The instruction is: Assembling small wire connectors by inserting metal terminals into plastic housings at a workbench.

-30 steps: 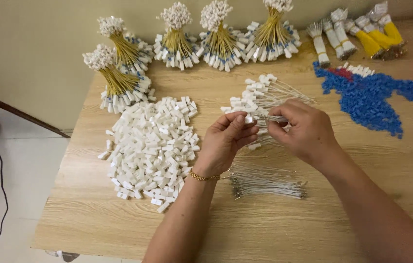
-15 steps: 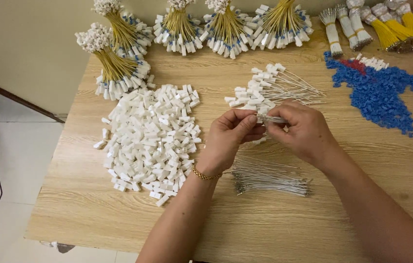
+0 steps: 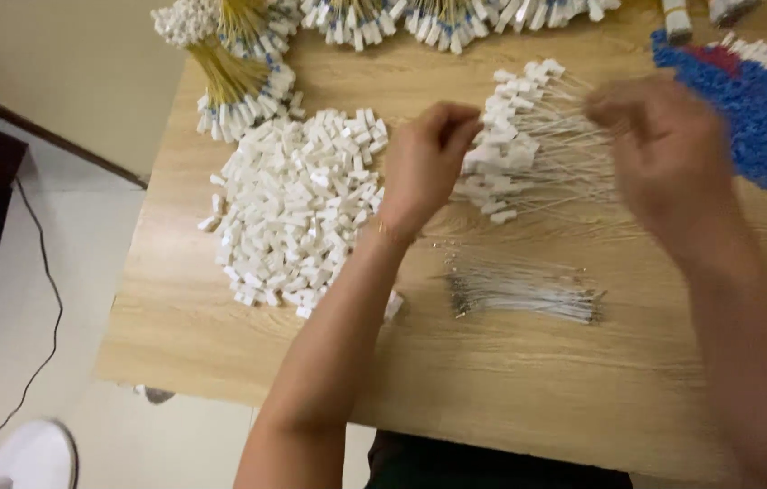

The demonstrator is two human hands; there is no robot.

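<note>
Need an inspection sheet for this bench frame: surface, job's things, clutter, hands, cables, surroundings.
Surface: light wooden table, grain visible.
Job's things: pile of wired white tags under both hands; loose white plastic pieces; bare thin wires.
Clutter: yellow-wired bundles along the far edge; blue plastic pieces.
Hands: left hand pinching a white tag at the pile; right hand blurred, grip unclear.
Cables: black cable on the floor.
Surroundings: pale floor, white shoe.

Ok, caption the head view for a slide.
Left hand and right hand over finished wire seals, beside loose white blocks.
</note>
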